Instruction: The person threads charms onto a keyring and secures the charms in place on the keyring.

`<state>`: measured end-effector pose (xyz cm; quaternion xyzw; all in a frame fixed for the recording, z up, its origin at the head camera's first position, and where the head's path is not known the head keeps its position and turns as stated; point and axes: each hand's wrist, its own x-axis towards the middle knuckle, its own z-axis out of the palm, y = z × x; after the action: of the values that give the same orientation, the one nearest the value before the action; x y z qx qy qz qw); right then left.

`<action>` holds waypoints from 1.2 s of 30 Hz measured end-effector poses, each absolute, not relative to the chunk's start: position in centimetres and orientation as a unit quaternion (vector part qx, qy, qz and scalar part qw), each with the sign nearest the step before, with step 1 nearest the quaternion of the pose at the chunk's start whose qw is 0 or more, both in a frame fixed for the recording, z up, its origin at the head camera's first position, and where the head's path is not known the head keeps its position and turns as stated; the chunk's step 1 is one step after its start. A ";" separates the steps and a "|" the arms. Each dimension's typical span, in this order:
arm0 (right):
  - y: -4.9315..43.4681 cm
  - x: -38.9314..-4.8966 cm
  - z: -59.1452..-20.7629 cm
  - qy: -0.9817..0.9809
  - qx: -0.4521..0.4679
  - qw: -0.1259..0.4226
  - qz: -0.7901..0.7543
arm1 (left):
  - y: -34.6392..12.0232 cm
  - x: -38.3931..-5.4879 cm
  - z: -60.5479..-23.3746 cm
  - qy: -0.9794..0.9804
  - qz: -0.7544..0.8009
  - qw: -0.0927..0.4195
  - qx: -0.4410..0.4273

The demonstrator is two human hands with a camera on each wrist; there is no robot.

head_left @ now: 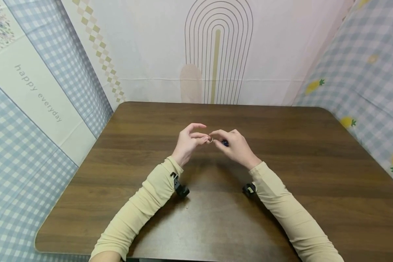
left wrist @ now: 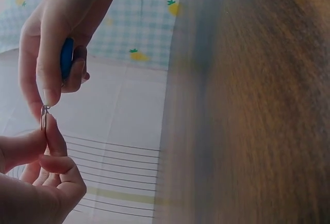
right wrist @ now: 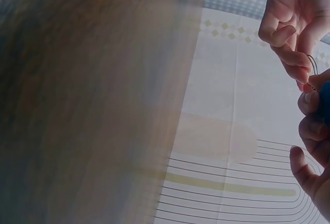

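Both hands meet above the table around a thin metal split ring (head_left: pixel 211 140). My left hand (head_left: pixel 188 143) pinches the ring between thumb and fingertip, its index finger raised away. From the other side, the thumb and index fingertips of my right hand (head_left: pixel 234 145) are right at the ring's edge. A small blue piece (left wrist: pixel 66 58) sits within the curled fingers of the right hand, most of it hidden by them. In the right wrist view, the looped wire of the ring (right wrist: pixel 312 64) shows between the two hands, close to the blue piece (right wrist: pixel 324 103).
The brown wooden table (head_left: pixel 134 218) spreads under both forearms. Small black cameras (head_left: pixel 181 191) are strapped at the wrists over cream sleeves. Behind the table hangs a pale cloth (head_left: pixel 150 43) with line arches, and checked cloths (head_left: pixel 347 72) hang at the sides.
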<state>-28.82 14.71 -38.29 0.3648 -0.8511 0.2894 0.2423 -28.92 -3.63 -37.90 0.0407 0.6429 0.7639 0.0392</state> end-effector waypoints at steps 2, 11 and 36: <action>14.7 -28.8 -38.3 -0.849 0.366 0.245 0.292 | -3.6 -28.9 -37.9 0.648 0.759 0.039 0.041; 14.8 -29.0 -38.3 -0.854 0.344 0.246 0.303 | -3.6 -28.7 -37.5 0.640 0.764 0.072 0.031; 14.8 -28.9 -38.4 -0.854 0.347 0.259 0.287 | -3.4 -28.7 -37.7 0.656 0.753 0.035 0.032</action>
<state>-28.94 14.83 -38.41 0.3468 -0.8544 0.2874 0.2593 -28.74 -3.43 -37.70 0.0318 0.6563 0.7530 0.0349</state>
